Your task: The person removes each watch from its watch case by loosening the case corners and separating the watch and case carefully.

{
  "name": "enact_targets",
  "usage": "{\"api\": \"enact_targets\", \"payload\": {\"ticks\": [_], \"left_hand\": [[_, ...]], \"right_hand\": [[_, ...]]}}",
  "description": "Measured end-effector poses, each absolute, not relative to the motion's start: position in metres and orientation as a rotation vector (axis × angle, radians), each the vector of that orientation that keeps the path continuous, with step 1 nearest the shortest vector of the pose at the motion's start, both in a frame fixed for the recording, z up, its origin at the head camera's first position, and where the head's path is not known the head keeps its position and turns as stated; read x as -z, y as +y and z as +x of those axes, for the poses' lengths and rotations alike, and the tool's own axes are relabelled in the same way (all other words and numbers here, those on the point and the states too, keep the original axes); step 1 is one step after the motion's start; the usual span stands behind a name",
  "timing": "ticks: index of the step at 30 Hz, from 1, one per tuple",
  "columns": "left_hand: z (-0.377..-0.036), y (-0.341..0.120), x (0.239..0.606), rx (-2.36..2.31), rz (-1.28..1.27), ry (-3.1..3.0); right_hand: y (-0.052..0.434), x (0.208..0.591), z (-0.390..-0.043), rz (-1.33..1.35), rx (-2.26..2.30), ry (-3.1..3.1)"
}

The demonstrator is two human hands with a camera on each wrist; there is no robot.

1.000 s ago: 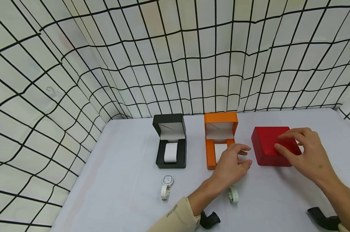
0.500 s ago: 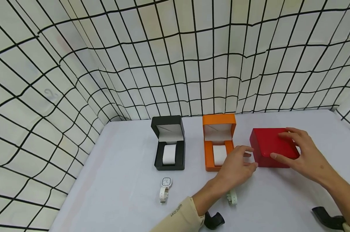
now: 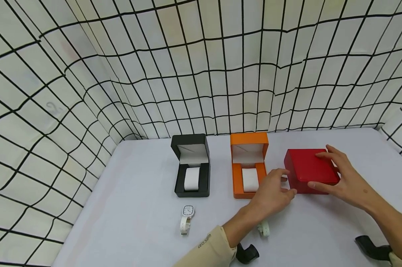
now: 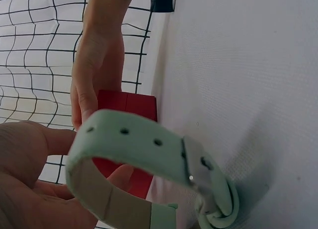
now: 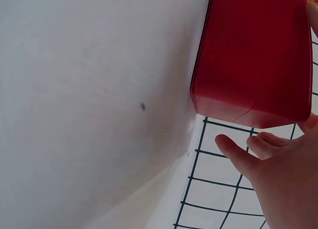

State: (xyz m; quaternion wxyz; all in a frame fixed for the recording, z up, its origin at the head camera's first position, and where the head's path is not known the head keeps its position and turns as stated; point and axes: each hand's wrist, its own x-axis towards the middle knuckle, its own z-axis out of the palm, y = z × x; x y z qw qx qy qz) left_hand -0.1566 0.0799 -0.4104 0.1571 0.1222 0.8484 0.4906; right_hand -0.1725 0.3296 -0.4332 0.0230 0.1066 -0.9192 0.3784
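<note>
A closed red box (image 3: 307, 165) stands on the white table at the right. My left hand (image 3: 272, 189) is at its left side, fingers loosely bent and thumb near the front left corner. My right hand (image 3: 345, 178) is at its right side, fingers at the top edge and thumb in front. In the right wrist view the thumb (image 5: 236, 152) lies beside the red box (image 5: 248, 55), apart from it. Whether the other fingertips touch it I cannot tell. A pale green watch strap (image 4: 134, 134) fills the left wrist view's foreground; my left forearm partly hides this watch (image 3: 263, 228) in the head view.
An open black watch box (image 3: 189, 140) with a white cushion (image 3: 191, 178) stands left of centre. Beside it is an open orange box (image 3: 249, 138) with its own cushion (image 3: 250, 180). A white watch (image 3: 187, 211) lies in front. Black netting (image 3: 221, 70) covers the wall behind.
My left hand has moved right to the red box's side. My right hand has shifted slightly, its fingers spreading at the box's right edge. The view has drifted a little.
</note>
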Motion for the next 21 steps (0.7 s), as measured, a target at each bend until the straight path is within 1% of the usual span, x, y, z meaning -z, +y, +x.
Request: {"api": "enact_targets", "payload": {"ticks": [5,12,21], "left_hand": [[-0.157,0.082,0.411,-1.408,0.346,2.425],[-0.158,0.086,0.413,-1.391,0.357,2.437],[-0.159,0.092,0.414,-1.323,0.387,2.508]], "right_hand": [[0.333,0.437,-0.176,0.392,-1.223,-2.826],[0.341,0.442,-0.180,0.474,-1.183,-2.807],[0.349,0.440,-0.183,0.542,-1.171,-2.816]]}}
